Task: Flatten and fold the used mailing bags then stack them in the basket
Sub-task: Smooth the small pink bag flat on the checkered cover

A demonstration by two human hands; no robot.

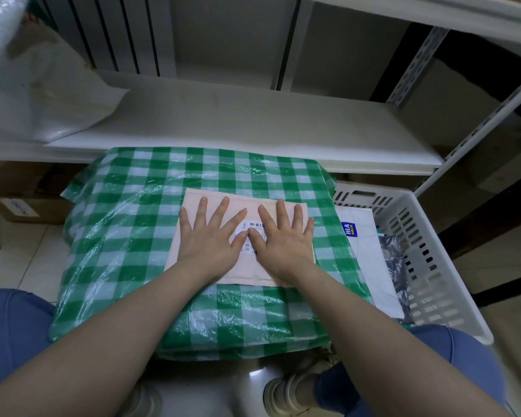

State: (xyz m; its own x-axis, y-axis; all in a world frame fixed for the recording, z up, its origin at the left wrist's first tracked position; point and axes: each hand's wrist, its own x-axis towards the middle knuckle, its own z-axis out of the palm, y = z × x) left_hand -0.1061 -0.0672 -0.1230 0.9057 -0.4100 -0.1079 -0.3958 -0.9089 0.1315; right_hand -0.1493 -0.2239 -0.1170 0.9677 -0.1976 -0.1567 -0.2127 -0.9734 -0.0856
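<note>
A pale pink padded mailing bag [247,273] with a white barcode label lies flat on a green-and-white checked surface [124,236]. My left hand [212,236] and my right hand [283,237] press down on it side by side, palms flat and fingers spread, thumbs almost touching over the label. To the right stands a white slotted plastic basket [433,266]. Inside it lie a white mailing bag with a blue HLA logo [370,257] and a grey plastic bag [394,266] beside it.
A white shelf board [253,121] runs behind the checked surface, with a white plastic bag [42,94] lying at its left end. Perforated metal shelf posts [415,64] rise at the right. My knees in blue trousers and a beige shoe [292,389] are below.
</note>
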